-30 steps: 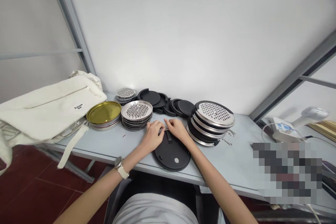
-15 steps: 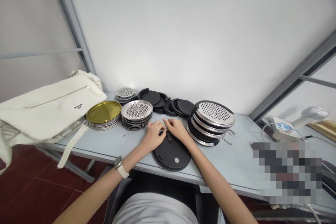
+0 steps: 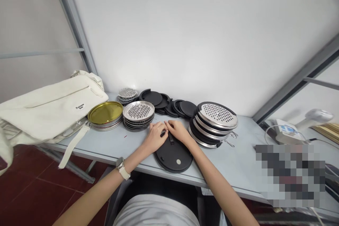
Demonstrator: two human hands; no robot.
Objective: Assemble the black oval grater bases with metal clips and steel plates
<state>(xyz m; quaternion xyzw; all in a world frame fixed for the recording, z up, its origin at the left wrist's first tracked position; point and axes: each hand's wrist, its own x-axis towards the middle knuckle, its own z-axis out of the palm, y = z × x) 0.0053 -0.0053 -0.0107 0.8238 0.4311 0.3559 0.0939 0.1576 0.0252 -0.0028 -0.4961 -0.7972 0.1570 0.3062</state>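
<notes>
A round black disc [image 3: 172,157] with a pale round spot and a small raised strip lies at the table's front edge. Over its far rim my left hand [image 3: 156,137], with a watch on the wrist, is closed in a pinch. My right hand [image 3: 177,129] is also closed, its fingertips close beside the left ones. Whatever sits between the fingertips is too small to make out. Right of the disc stands a tall stack of perforated metal plates with black rims [image 3: 217,114].
Behind my hands lie black rings and discs [image 3: 188,107]. To the left are stacked grater plates [image 3: 139,111], gold-topped lids [image 3: 105,112] and a white bag [image 3: 53,109]. A white device [image 3: 286,132] and a pixelated area are at the right.
The fingertips of my right hand have come slightly closer to those of my left hand. The disc and stacks have kept their places on the table.
</notes>
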